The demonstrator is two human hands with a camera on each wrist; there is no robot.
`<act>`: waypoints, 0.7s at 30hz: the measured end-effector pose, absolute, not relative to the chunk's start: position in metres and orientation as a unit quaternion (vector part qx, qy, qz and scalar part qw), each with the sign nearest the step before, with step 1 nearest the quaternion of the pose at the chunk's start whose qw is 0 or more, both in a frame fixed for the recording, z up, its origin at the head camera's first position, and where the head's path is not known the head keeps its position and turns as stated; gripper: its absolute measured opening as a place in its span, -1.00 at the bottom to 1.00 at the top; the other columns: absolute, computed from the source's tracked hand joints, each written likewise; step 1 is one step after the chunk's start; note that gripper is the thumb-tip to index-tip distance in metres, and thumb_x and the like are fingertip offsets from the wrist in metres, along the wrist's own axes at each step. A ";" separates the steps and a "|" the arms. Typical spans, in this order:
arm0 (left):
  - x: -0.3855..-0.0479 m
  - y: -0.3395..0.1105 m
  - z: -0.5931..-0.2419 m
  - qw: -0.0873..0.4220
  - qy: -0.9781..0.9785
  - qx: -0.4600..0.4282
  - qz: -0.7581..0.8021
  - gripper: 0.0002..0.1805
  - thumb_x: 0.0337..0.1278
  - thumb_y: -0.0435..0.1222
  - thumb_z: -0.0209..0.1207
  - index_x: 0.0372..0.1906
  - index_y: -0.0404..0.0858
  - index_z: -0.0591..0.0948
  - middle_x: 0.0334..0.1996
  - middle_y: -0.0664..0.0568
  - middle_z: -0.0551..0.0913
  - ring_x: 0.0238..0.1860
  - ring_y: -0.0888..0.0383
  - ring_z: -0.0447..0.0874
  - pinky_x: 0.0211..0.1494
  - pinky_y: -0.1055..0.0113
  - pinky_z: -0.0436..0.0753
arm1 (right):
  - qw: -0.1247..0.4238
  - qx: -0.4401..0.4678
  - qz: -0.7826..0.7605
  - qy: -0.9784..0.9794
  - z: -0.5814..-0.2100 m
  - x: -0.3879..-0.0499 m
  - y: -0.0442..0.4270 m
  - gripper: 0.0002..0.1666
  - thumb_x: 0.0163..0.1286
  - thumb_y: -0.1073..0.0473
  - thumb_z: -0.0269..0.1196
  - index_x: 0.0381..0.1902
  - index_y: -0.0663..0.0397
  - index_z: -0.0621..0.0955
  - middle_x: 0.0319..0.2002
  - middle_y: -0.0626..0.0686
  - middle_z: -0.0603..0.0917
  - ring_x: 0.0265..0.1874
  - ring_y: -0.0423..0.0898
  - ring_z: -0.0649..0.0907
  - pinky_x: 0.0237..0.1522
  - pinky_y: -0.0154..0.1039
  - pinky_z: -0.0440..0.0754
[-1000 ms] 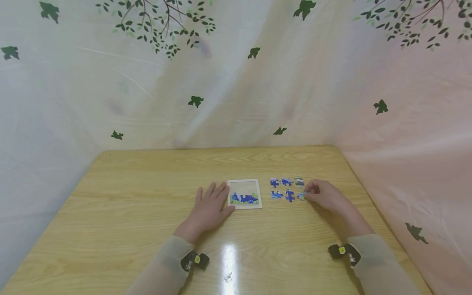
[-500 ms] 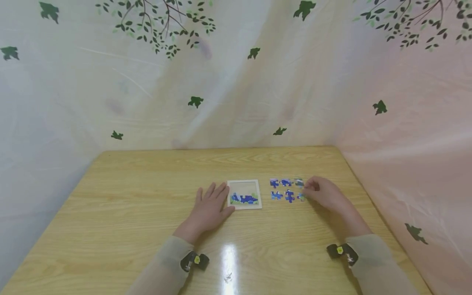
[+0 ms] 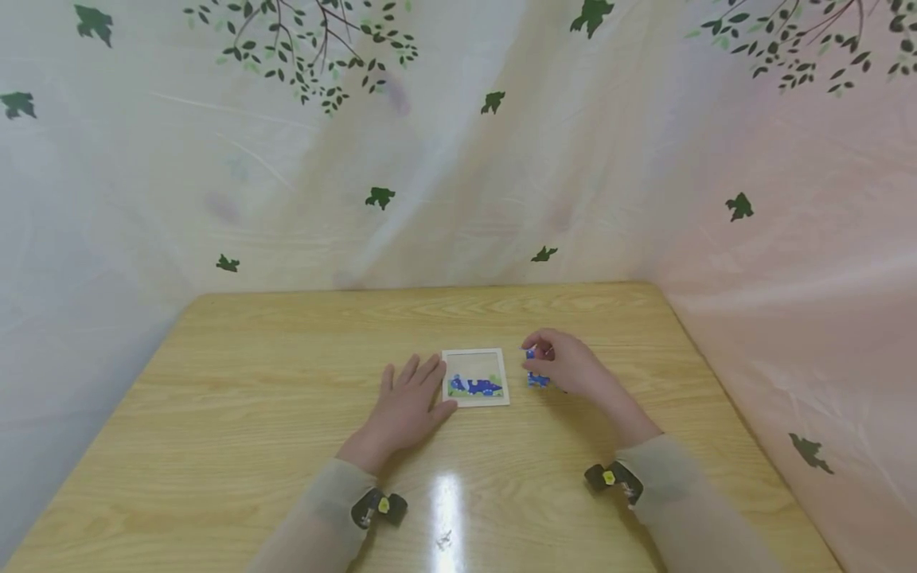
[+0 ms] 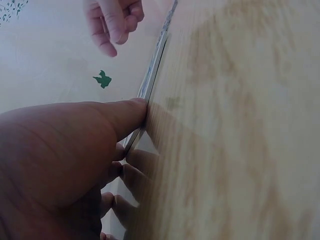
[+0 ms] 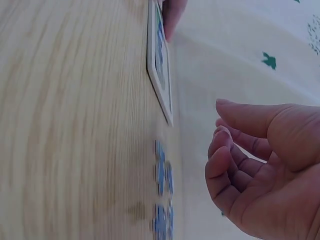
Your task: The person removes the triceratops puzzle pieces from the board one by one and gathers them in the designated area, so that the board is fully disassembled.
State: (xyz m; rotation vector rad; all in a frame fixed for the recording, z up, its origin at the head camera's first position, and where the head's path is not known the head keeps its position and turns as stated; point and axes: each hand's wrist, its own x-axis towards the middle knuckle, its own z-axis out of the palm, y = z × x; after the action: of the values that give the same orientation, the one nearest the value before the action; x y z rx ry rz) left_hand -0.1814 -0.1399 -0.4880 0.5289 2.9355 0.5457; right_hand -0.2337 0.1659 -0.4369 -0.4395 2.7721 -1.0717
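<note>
A white-bordered puzzle frame (image 3: 505,380) lies flat near the middle of the table. Joined pieces (image 3: 476,387) with a blue and green picture fill its lower part; above them the backing is bare. My left hand (image 3: 403,412) rests beside the frame with fingers spread, fingertips and thumb touching its left edge. To the right of the frame, my right hand (image 3: 571,368) hovers over loose jigsaw pieces (image 3: 537,381), covering most of them in the head view. In the right wrist view, several pieces (image 5: 160,172) lie below that hand. Thumb and fingers are bent and apart, nothing visible between them.
The wooden table (image 3: 251,414) reaches back to a light curtain (image 3: 430,159) printed with leaves and branches. A bright reflection lies on the near tabletop. Small cameras are strapped at both sleeves.
My right hand has moved left from the right end of the loose pieces and now hovers over their left side. The left hand and the frame have stayed in place.
</note>
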 end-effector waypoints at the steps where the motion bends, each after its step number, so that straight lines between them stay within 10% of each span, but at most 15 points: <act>1: -0.181 -0.140 -0.488 0.054 0.967 0.175 0.180 -0.15 0.69 0.18 0.06 0.78 -0.19 0.21 0.79 -0.07 0.07 0.78 -0.26 -0.14 0.71 -0.41 -0.30 | 0.071 -0.153 -0.358 0.918 -0.436 -0.234 0.160 -0.66 0.60 0.20 0.41 0.22 0.23 0.70 -0.19 0.03 0.66 -0.15 -0.01 0.63 -0.15 -0.14 0.64; 21: -0.183 -0.140 -0.491 0.039 0.962 0.187 0.195 -0.18 0.68 0.10 0.12 0.75 -0.26 0.27 0.77 -0.15 0.15 0.76 -0.33 -0.08 0.68 -0.49 -0.26 | 0.138 -0.201 -0.370 0.897 -0.451 -0.238 0.080 -0.61 0.56 0.19 0.45 0.28 0.10 0.73 -0.16 -0.08 0.73 -0.09 -0.12 0.71 0.05 -0.08 0.74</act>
State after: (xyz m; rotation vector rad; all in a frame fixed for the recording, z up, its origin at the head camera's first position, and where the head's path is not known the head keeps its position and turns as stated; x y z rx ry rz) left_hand -0.1834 -0.1402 -0.4914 0.5733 2.9487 0.5985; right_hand -0.2383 0.0804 -0.4512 -0.5804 2.5939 -1.0702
